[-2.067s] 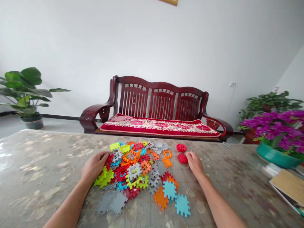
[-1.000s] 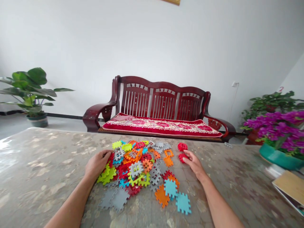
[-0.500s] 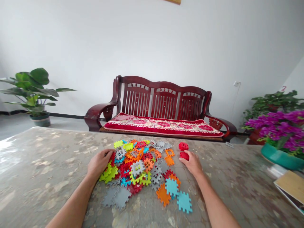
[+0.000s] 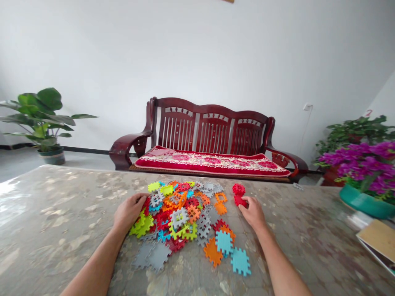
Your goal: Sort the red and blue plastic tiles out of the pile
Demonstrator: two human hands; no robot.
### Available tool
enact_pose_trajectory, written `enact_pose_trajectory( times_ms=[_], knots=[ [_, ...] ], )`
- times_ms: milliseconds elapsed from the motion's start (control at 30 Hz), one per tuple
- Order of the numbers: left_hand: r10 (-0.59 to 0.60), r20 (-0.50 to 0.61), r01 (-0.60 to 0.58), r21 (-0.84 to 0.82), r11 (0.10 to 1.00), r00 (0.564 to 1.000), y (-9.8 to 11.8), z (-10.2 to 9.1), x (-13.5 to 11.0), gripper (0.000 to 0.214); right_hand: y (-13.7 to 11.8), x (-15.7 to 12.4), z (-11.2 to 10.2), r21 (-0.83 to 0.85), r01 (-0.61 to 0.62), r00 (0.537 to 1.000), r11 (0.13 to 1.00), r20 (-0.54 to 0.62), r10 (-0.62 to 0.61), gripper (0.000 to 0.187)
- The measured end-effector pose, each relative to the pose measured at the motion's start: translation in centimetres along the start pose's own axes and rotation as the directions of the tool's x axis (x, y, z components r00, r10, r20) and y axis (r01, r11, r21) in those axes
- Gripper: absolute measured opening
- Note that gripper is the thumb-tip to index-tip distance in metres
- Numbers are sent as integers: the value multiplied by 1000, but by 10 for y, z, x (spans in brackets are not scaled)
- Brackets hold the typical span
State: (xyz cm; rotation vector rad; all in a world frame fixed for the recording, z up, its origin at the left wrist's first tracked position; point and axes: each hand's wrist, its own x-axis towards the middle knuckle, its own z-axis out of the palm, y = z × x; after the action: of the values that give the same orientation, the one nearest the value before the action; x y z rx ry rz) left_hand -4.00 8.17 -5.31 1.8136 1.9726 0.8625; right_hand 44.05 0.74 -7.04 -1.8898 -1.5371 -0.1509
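White wall [image 4: 197, 53] across back, second pale wall [image 4: 385, 96] angling in at far right. Dark baseboard [image 4: 88, 151], light grey floor [image 4: 15, 167]. Reddish-brown wooden settee [image 4: 213, 123], slatted three-panel back, curved arms, red floral seat pad [image 4: 212, 161]. Broad-leaved potted plant [image 4: 40, 130] on floor at left. White wall socket [image 4: 307, 107] with cord at right. Leafy plant [image 4: 358, 127] behind purple flowers [image 4: 361, 162] in teal bowl [image 4: 364, 202]. Glossy patterned table [image 4: 77, 209] in foreground, bright glare at left edge.
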Motion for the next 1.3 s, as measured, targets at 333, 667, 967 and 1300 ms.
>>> enact_pose_trajectory(
  times_ms=[333, 667, 967, 1300],
  knots=[
    [-4, -33, 3, -26, 1000, 999, 0, 0, -2, 30, -1, -2, -1, -67, 45, 999, 997, 20, -44, 27],
    [-25, -13, 25, 18, 1000, 1000, 3, 0, -3, 36, -30, -13, -19, 221, 123, 992, 968, -34, -118, 22],
    [22, -5, -22, -71, 997, 1000, -4, 3, 0, 42, -87, -27, -20, 234, 88, 826, 968, 525, -203, 11],
    [91, 15, -83, -273, 958, 996, -14, 4, -7, 54, -87, -23, -20, 144, 59, 807, 988, 575, -132, 9]
  ],
)
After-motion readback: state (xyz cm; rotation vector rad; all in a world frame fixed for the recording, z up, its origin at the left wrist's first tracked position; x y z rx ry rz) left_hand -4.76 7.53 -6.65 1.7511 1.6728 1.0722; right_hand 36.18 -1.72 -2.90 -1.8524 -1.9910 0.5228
